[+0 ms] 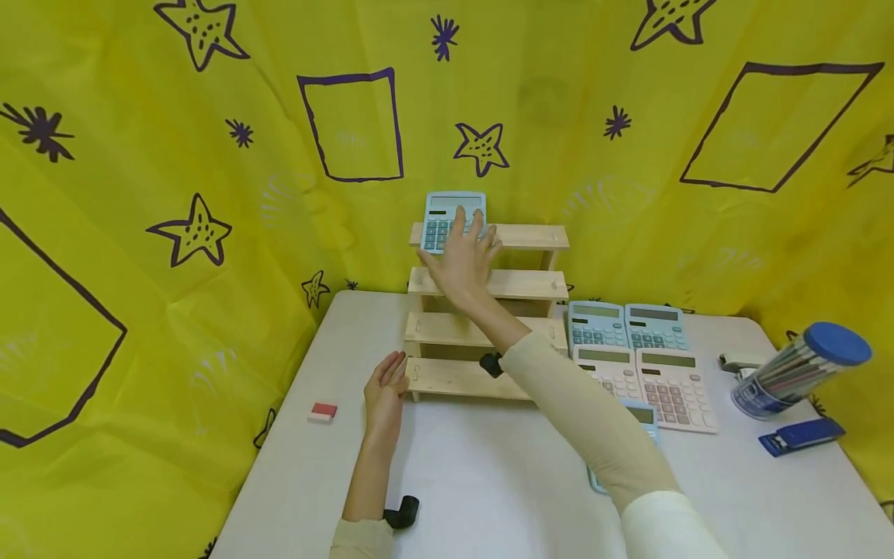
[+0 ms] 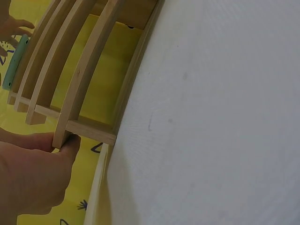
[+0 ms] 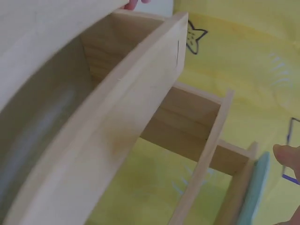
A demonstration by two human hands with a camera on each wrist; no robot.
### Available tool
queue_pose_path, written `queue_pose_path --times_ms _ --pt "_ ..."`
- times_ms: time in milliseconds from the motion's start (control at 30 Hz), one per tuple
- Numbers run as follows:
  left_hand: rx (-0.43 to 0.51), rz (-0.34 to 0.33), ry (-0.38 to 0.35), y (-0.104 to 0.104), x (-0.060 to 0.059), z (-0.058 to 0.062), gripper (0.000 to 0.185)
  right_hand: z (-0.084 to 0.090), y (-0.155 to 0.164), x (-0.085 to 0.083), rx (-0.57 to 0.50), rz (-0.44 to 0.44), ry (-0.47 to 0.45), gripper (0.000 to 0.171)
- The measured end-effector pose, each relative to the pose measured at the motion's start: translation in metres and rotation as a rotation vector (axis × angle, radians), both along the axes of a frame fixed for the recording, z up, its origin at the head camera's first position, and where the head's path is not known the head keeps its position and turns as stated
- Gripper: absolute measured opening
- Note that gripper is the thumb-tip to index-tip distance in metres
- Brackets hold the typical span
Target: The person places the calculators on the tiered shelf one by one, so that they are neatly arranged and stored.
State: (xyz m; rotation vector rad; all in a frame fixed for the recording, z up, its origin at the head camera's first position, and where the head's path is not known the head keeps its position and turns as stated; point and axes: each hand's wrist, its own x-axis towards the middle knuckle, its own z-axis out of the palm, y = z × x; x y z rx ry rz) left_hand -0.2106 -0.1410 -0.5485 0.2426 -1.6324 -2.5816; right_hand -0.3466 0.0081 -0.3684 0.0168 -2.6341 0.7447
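A light blue calculator (image 1: 438, 203) leans upright on the top step of a wooden stepped rack (image 1: 447, 376), at its left end. My right hand (image 1: 462, 265) is spread in front of this calculator, fingers apart and covering part of its keys. In the right wrist view, a gap shows between a fingertip (image 3: 282, 153) and the calculator (image 3: 255, 192). Down at the rack's lower left corner, my left hand (image 1: 384, 400) pinches the end of the lowest step between thumb and fingers, as the left wrist view shows. The three lower steps carry nothing.
Right of the rack lie blue calculators (image 1: 656, 328) and pink calculators (image 1: 676, 392); another blue calculator (image 1: 642, 415) is partly hidden under my right sleeve. Farther right are a blue-lidded pencil tub (image 1: 796, 373) and a blue stapler (image 1: 802, 436). An eraser (image 1: 323, 412) lies at left. Yellow curtain surrounds the table.
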Motion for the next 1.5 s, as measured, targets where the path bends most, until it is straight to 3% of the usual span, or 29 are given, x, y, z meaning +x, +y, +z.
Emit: queue_pose_path --times_ms 233,467,667,1000,1167,1300,1500 --pt "-0.016 -0.01 -0.019 0.004 -0.001 0.001 0.062 -0.009 0.045 0.052 -0.065 0.084 0.041 0.096" --pt "-0.024 -0.01 -0.041 0.002 -0.002 0.001 0.061 -0.027 0.097 0.114 -0.068 0.136 -0.013 0.09" --pt "-0.019 -0.005 -0.038 0.0 0.0 0.0 0.059 -0.051 0.144 0.161 -0.079 0.116 -0.048 0.088" --pt "-0.026 -0.006 -0.044 0.001 -0.002 0.0 0.06 -0.103 0.2 0.233 -0.005 -0.015 -0.12 0.094" --pt "-0.009 -0.005 -0.051 0.001 -0.002 -0.001 0.062 -0.127 0.218 0.257 0.018 -0.097 -0.292 0.112" --pt "-0.001 -0.008 -0.049 0.0 -0.003 -0.002 0.061 -0.141 0.229 0.271 0.024 -0.11 -0.43 0.128" --pt "0.004 0.003 -0.055 0.0 -0.004 -0.002 0.06 -0.156 0.232 0.281 0.039 -0.1 -0.515 0.133"
